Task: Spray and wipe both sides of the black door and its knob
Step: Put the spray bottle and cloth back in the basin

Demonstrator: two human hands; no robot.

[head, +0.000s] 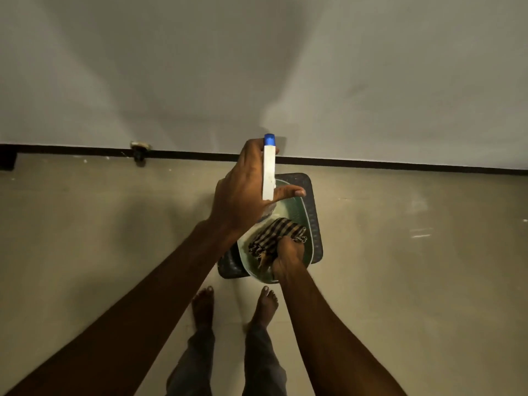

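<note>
Two hands work at the green basin [291, 208], which sits on a dark stool [314, 190]. The left hand [243, 195] is above the basin's far-left rim, its fingers curled round a spray bottle [269, 172] and its thumb stretched out across the basin. The sprayer head's long axis runs away from the person, and its blue nozzle [269, 140] points beyond the basin at the pale wall [257, 67]. Inside the basin at its near edge, the right hand [287, 254] grips a bunched checked cloth [281, 231], which lies toward the basin's middle. Bare feet [267, 305] stand on the near side of the basin
</note>
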